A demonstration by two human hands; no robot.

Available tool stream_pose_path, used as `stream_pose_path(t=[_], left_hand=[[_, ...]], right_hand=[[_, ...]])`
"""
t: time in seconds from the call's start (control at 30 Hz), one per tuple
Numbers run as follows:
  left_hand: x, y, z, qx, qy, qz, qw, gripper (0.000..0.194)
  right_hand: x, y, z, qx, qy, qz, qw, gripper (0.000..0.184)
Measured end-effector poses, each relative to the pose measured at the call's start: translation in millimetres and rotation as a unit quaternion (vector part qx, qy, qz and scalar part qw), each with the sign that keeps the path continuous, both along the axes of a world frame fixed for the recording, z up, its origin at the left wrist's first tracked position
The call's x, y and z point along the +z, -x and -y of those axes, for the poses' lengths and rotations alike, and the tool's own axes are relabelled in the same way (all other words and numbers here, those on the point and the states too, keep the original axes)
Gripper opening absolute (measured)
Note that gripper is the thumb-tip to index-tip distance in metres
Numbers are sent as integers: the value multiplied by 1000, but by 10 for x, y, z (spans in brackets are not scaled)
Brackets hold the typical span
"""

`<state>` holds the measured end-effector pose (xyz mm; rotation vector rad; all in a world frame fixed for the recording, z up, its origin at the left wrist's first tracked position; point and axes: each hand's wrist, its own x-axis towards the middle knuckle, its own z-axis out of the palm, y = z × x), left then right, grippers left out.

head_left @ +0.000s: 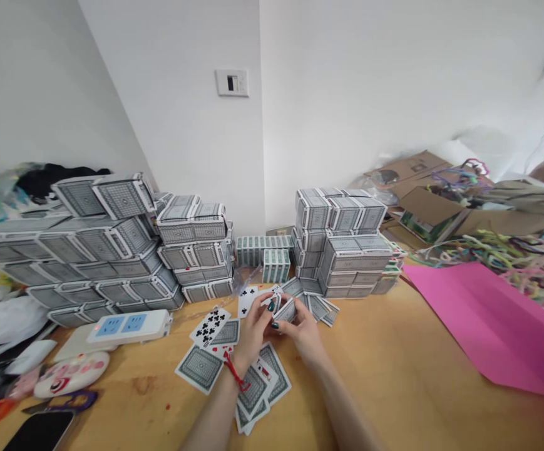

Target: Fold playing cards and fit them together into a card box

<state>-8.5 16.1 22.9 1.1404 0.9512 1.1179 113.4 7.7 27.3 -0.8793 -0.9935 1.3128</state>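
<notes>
1 wooden worktop (365,376) spreads beneath your left hand (256,321) and your right hand (305,329). The widest stack (112,250) of gray-patterned card blocks stands beyond and to the left of your left hand; a narrower stack (196,250) rises nearer to it. Another gray stack (356,266) stands beyond and to the right of your right hand. A pink sheet (492,326) lies well to that hand's right, with an open cardboard box (487,222) farther beyond. Green-patterned blocks (276,266) sit beyond your 2 hands. Well left of your left hand are a white power strip (128,327) and, closer to you, a dark phone (39,432). Loose cards (199,368) lie around and below your left hand, some face up, including a 10 of clubs (210,326) to its left. Between your 2 hands is a small folded card piece (285,310): your left hand pinches its left side narrowly, and your right hand curls around its right side. A red bracelet (235,373) circles your left wrist.
</notes>
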Motion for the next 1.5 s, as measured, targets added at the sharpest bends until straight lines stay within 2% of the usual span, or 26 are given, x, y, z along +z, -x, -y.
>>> stream_pose_path(t=[0.13,0.23,0.37,0.47,0.57,0.8,1.0,1.17,1.27,1.37,1.5], left_hand=[[27,47,-18,-62,104,98,988,40],[19,95,-35,-78,145,133,977,37],[-9,141,-67,-69,131,151,977,38],[-25,155,-86,-60,108,151,981,39],[-27,148,-95,-69,96,145,982,40],[11,89,-82,-102,43,46,993,51],[-56,43,-69,-62,-20,-8,998,57],[-103,31,-50,-56,-99,-60,992,56],[-106,31,-35,-20,-162,-148,975,58],[-103,32,-24,11,-216,-249,944,58],[-108,44,-24,34,-257,-325,910,59]], right_hand=[[-28,-13,-3,2,-6,33,999,49],[-99,4,-20,-39,-12,50,998,53],[-197,30,-52,-89,1,45,995,68],[-225,6,-77,-120,11,77,990,59],[-203,-34,-85,-119,23,54,991,48],[-110,-50,-33,-56,38,-7,998,45],[-119,-84,4,-22,17,-9,1000,44],[-140,-85,-5,0,12,-25,1000,46],[-124,-72,-16,-20,20,-24,999,41],[-107,-63,-29,-40,7,-8,999,36],[-143,-65,-55,-51,11,15,998,39]])
